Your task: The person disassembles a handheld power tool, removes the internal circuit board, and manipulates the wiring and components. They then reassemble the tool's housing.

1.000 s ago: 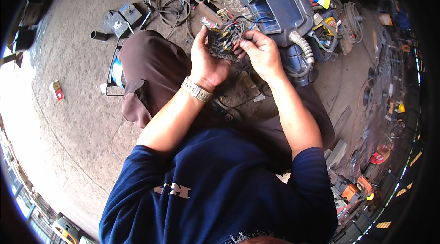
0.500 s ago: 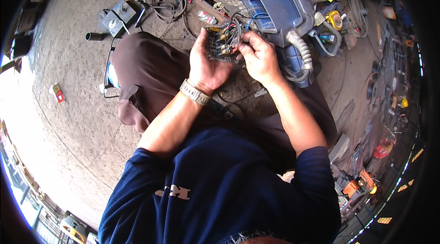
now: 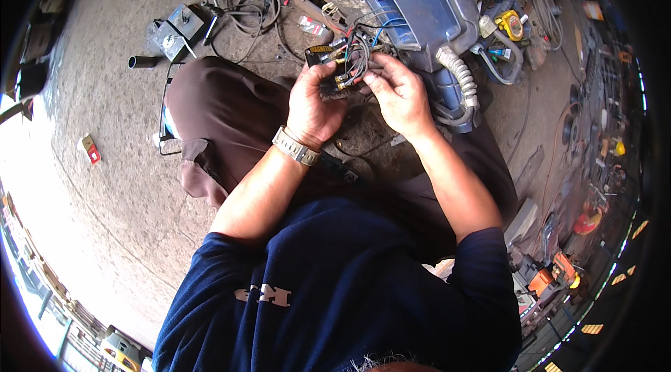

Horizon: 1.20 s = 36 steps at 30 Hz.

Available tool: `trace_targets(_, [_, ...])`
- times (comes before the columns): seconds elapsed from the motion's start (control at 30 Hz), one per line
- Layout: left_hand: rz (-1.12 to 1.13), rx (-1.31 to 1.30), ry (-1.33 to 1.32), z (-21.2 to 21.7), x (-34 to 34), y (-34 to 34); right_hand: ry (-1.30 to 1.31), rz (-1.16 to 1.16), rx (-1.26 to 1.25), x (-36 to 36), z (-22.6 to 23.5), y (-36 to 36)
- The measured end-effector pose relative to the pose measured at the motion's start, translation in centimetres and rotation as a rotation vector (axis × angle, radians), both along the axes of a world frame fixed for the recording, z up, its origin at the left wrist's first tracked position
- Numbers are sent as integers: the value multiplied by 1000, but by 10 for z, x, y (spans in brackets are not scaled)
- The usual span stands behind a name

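Note:
My left hand (image 3: 311, 112), a watch (image 3: 296, 146) on its wrist, grips a small black switch plate (image 3: 319, 55) with yellow lettering and brass terminals. Its thumb now lies across the plate's face. Grey, red and blue wires (image 3: 359, 52) run from the terminals up toward a blue-grey machine housing (image 3: 447, 14). At the plate's right edge, my right hand (image 3: 404, 101) has thumb and forefinger pinched together on the wires. Its fingertips partly hide which wire they hold. A corrugated hose (image 3: 458, 77) curves down the housing's side, right of this hand.
Left of the wires, a grey metal box (image 3: 183, 30) and a coiled black cable (image 3: 253, 14) lie on the concrete floor. A short dark pipe (image 3: 143, 62) is near the box. Right of the housing are a yellow tape measure (image 3: 510, 25) and a coiled cord (image 3: 545, 14).
My left thumb has moved from the plate's left edge onto its face, and the plate has tilted. My right hand stays at the wires, its fingers slightly shifted.

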<state>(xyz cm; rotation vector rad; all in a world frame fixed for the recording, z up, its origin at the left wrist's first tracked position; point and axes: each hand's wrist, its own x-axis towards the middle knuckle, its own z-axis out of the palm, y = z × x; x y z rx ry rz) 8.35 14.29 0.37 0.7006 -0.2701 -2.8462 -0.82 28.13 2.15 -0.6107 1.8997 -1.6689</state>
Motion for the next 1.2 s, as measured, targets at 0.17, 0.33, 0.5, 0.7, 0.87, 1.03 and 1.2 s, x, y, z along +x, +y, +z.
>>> trace_targets(0.17, [102,-112,15,0,1,-5,-98,5,-48,1,1,2])
trace_targets(0.33, [139,-197,28,1,-1,-2,-270,-32,-97,-5,7,-6])
trace_targets(0.5, [155,-292,1,6,-1,-2,-286,9,-190,-12,16,-10])
trace_targets(0.7, [200,-412,-67,3,-4,-4,-128,-13,-81,-14,12,-20])
trace_targets(0.87, [195,-381,-45,-1,-3,-3,-163,39,-90,-20,10,-22])
trace_targets(1.03, [189,-225,-59,1,-2,-3,-128,18,-53,-22,11,-18])
trace_targets(1.2, [143,-60,-55,-13,0,-6,-144,-5,10,-21,12,-21])
